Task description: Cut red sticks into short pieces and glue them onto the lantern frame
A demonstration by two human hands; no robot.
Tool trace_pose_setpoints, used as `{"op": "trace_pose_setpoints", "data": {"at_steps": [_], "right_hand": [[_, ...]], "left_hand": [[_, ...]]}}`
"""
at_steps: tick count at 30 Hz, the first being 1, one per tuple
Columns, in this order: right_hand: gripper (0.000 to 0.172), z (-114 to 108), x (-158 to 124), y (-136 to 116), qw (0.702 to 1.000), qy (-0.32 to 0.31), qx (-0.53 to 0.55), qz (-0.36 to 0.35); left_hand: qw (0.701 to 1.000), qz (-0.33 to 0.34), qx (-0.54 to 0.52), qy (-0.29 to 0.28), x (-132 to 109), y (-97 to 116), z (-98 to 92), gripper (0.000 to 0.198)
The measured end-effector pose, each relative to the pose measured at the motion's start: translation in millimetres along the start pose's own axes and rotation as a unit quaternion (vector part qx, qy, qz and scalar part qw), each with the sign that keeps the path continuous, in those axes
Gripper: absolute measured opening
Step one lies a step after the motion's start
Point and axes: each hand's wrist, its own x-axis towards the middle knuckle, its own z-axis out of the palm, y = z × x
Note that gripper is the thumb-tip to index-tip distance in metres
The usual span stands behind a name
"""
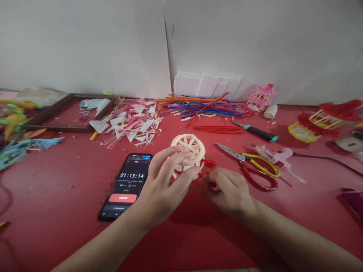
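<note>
A round cream-coloured craft frame (189, 145), built of rings with crossing spokes on top, stands on the red table in front of me. My left hand (167, 177) is wrapped over its near left side, fingers on the rim. Close to the frame's lower right, my right hand (227, 189) is closed, its fingertips pinching a thin red strip (200, 175) that reaches the frame. Another short red piece (209, 162) sticks out from the frame's right side. The exact point where the strip meets the frame is hidden by my fingers.
A phone (129, 181) showing a timer lies left. Scissors (249, 162), a glue gun (276, 155) and a utility knife (258, 132) lie right. Coloured sticks (204, 107), red strips (218, 129) and scraps (133, 124) lie behind. Finished-looking pieces (326, 121) stand far right.
</note>
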Motion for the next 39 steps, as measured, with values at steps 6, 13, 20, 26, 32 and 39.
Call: {"op": "trace_pose_setpoints", "data": {"at_steps": [6,13,20,26,32,39], "right_hand": [[0.020,1.7,-1.4,-0.3,1.000,0.004,-0.005,-0.011],[0.017,1.5,-4.3,0.8,1.000,-0.008,-0.003,-0.001],[0.017,1.6,-3.2,0.6,1.000,-0.009,-0.009,-0.005],[0.017,-0.1,-1.3,-1.5,1.000,-0.014,0.005,0.009],[0.017,-0.5,1.4,-2.7,1.000,-0.002,-0.005,0.019],[0.004,-14.6,11.3,-2.0,0.996,-0.075,0.017,0.032]], "left_hand": [[1.000,0.004,0.013,0.001,-0.4,-0.3,2.1,0.030],[1.000,0.002,0.006,0.002,0.2,-0.8,2.0,0.027],[1.000,0.000,0.006,-0.003,0.0,-0.3,1.5,0.026],[1.000,0.001,0.009,-0.007,0.1,-0.4,1.7,0.028],[1.000,0.004,0.011,-0.005,-2.1,-1.1,1.8,0.030],[1.000,0.006,-0.005,0.005,-1.4,-2.3,3.0,0.036]]}}
